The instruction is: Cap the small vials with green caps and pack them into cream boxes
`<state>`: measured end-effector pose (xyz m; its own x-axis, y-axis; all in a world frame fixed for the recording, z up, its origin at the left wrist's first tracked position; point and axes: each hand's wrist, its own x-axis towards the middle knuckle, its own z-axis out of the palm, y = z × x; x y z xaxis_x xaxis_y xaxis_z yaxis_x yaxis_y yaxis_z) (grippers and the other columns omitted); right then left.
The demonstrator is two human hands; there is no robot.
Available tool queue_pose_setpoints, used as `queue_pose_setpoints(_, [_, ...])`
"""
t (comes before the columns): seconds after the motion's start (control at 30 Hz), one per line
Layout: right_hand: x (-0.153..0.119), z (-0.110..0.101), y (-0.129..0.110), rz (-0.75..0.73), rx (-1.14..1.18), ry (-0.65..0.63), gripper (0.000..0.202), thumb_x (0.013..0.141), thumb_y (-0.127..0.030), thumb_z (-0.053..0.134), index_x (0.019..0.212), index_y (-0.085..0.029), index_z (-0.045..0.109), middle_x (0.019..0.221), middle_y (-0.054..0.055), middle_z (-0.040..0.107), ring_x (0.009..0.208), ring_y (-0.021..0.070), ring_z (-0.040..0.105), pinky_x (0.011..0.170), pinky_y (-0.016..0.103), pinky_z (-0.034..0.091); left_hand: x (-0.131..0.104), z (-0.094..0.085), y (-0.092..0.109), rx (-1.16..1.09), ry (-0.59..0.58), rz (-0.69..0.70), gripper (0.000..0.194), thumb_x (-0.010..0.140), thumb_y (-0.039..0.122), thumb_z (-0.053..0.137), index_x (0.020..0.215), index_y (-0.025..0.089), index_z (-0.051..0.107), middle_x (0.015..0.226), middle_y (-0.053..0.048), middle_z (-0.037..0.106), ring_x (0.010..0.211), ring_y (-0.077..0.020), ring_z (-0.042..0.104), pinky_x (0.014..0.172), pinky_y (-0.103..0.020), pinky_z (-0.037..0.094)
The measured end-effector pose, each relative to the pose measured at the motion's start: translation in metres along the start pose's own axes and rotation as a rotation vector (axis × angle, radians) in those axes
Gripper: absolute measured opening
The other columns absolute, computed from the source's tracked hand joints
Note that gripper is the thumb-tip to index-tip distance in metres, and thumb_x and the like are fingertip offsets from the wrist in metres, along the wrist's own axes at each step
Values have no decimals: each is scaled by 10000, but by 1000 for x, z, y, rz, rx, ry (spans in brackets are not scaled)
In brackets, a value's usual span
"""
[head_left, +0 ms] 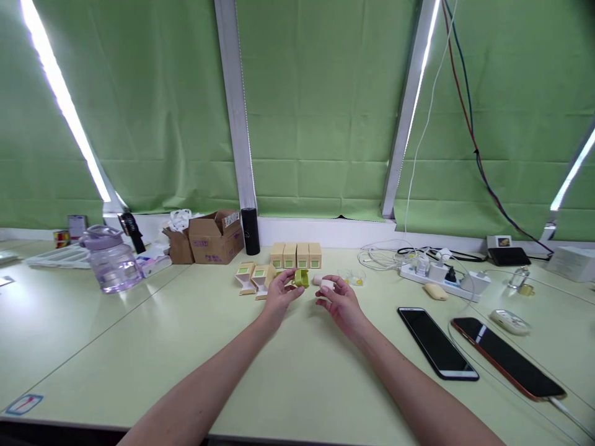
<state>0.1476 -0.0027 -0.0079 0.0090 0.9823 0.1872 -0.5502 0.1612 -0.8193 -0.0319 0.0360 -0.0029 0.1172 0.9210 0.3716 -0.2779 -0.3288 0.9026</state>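
My left hand [280,294] pinches a small olive-green plastic piece [302,278] between thumb and fingers. Just to the right, my right hand [339,297] grips a small white piece [327,284]. Another pale piece [318,279] shows beside it; whether the two are joined I cannot tell. The green and white pieces are apart. Beyond my hands stands a row of several cream boxes [302,254]. Two opened cream cartons [245,277] lie left of my left hand. Small clear parts with yellow bits [357,279] rest past my right hand.
Two phones [437,342] [506,356] lie on the right, near a power strip [441,282] with tangled cables. At the back left are a brown cardboard box [214,238], a black cylinder [250,231] and a purple water jug [111,260].
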Motion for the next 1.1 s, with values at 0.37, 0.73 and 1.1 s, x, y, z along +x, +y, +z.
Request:
queue_pose_setpoints(0.37, [11,-12,8,110,-233,180,459,526,-306,883,941,-160,753,836,24,704,595,120,557,482,244,426,4,-5,-8,210,-4,29,543,646,314,890,1135,186,691,1191,-115,735,1076,-272,683,882,-356,511])
queue_pose_setpoints(0.73, [5,-1,-6,-13,-127,104,502,594,-482,940,920,-164,730,842,59,733,690,143,596,534,246,470,0,-2,-3,377,-55,109,515,713,275,824,1199,200,669,1234,-110,717,1097,-273,679,918,-410,532])
queue_pose_setpoints(1.1, [6,-5,3,-53,-237,-5,548,655,-578,880,1013,-172,797,864,69,733,702,164,615,572,287,527,-6,3,2,574,-87,239,456,700,153,791,1143,236,719,1184,-82,724,1103,-267,648,900,-405,524])
